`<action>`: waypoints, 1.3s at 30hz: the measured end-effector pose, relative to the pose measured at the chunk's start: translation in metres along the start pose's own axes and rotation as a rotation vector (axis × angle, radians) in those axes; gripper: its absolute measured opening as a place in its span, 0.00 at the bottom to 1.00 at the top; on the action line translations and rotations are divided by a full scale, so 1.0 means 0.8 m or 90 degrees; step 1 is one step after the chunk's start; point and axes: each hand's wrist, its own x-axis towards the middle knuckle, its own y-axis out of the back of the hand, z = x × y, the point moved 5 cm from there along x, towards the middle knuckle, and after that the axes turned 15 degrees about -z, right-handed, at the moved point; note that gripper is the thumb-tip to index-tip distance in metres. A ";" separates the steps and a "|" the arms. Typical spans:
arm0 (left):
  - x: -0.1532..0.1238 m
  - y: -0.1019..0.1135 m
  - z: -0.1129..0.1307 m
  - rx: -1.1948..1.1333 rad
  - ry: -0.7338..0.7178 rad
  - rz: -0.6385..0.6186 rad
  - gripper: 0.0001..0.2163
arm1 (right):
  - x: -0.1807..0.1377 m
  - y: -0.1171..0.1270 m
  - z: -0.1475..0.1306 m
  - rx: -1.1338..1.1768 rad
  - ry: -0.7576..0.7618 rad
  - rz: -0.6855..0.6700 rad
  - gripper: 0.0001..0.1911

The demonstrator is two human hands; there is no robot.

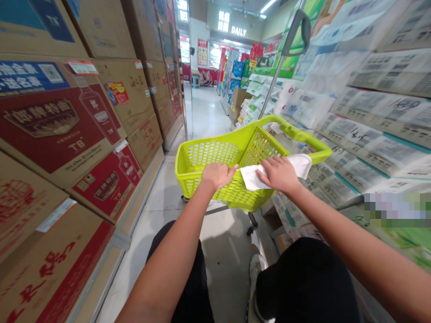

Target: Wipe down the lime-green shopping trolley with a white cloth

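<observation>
A lime-green shopping basket (215, 143) on a wheeled frame stands in front of my knees, with perforated sides and a long grey pull handle (298, 33) rising at its right. My left hand (217, 174) is closed over the near rim, its thumb along the edge. Beside it, my right hand (279, 172) presses a white cloth (252, 177) against the same rim, fingers curled over it. Part of the cloth spreads out to the right, below the basket's green carrying handle (318, 154). The inside of the basket that shows holds nothing I can make out.
Stacked cardboard cartons (60, 121) line the left side on a low shelf base (134, 211). Plastic-wrapped packs (367, 134) with handwritten prices are piled high on the right. The tiled aisle floor (208, 110) runs ahead between displays. A basket wheel (251, 229) rests near my shoe.
</observation>
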 end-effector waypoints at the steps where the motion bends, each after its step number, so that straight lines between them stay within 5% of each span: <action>1: 0.000 0.001 -0.005 -0.006 0.010 -0.006 0.43 | -0.009 0.000 0.020 -0.010 -0.010 0.006 0.27; 7: -0.005 0.004 -0.022 -0.015 0.021 -0.031 0.41 | -0.061 -0.005 0.139 -0.042 -0.130 0.053 0.31; 11: -0.006 0.004 -0.022 -0.002 0.020 -0.021 0.42 | -0.073 -0.013 0.154 -0.018 -0.200 0.090 0.34; 19: -0.007 0.004 -0.002 -0.033 0.007 -0.031 0.41 | -0.036 -0.008 0.048 0.004 -0.248 0.087 0.29; 23: -0.008 0.012 0.011 -0.184 0.075 -0.008 0.34 | 0.001 -0.007 -0.039 0.033 -0.119 0.036 0.29; 26: -0.008 0.020 0.013 -0.297 0.079 0.101 0.27 | 0.028 -0.010 -0.104 0.110 -0.063 0.045 0.27; 30: -0.008 0.019 0.000 -0.286 0.093 0.161 0.27 | 0.046 -0.012 -0.144 0.163 0.023 0.047 0.26; 33: -0.005 0.011 -0.012 -0.206 0.144 0.073 0.31 | 0.041 -0.014 -0.113 0.121 0.047 0.028 0.25; 39: -0.003 0.012 -0.012 -0.180 0.124 -0.011 0.35 | 0.020 -0.018 0.014 -0.021 -0.045 0.014 0.27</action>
